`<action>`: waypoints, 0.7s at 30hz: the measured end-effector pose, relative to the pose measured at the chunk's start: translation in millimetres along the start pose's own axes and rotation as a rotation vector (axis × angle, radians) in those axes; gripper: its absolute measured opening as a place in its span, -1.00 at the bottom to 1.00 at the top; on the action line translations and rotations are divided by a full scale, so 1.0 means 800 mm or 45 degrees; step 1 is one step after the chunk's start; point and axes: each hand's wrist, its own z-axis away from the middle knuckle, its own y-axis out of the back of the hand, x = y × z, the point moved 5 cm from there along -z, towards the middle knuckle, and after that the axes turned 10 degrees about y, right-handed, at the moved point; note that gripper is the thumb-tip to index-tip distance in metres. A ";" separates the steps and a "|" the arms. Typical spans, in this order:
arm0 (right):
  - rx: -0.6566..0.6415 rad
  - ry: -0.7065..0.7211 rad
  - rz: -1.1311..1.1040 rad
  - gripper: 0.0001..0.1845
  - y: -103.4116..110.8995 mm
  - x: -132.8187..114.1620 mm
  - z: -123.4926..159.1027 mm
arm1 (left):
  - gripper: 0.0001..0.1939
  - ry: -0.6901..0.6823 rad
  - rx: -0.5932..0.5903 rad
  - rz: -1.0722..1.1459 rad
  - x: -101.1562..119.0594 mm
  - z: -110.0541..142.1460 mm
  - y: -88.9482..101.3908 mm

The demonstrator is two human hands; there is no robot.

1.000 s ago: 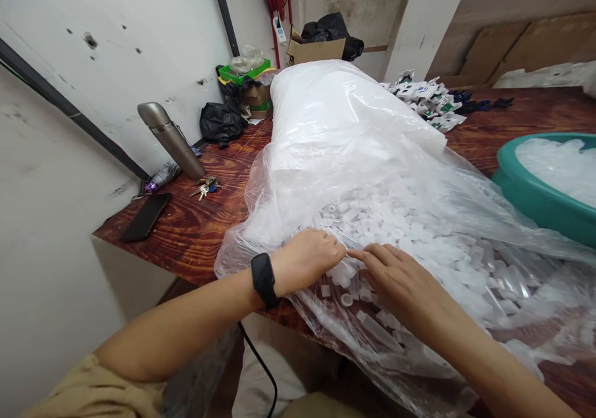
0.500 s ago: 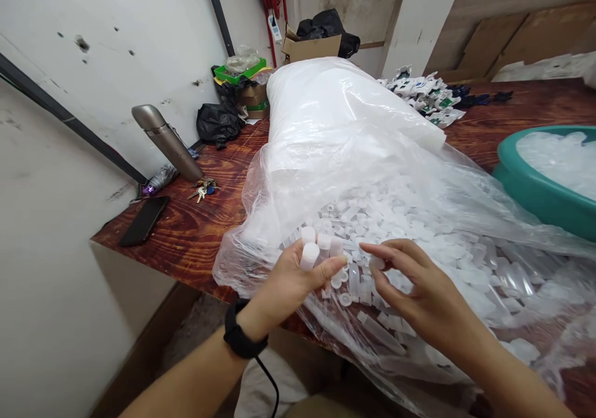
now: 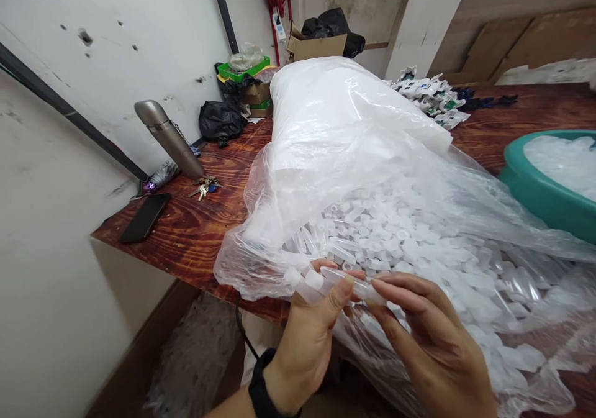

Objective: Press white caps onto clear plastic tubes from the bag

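Observation:
Several translucent plastic tubes with white caps lie in my left hand, which is closed round them. One more clear tube points sideways between the left thumb and fingers. At its right end my right hand pinches a white cap, which touches the tube; whether it is seated cannot be told. Beneath and beyond both hands spreads a heap of loose white caps and clear tubes, lying on an opened clear plastic bag.
A full white sack stands behind the heap. On the right is a teal basin of translucent parts. A metal flask, keys and a phone rest on the wooden table's left side.
Both hands have come closer together and lower. The cap in my right hand now meets the end of a tube held in my left, which has turned sideways.

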 end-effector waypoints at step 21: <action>-0.308 -0.416 -0.357 -0.56 -0.004 -0.001 0.033 | -0.84 -0.122 -0.287 -0.459 0.006 0.026 -0.002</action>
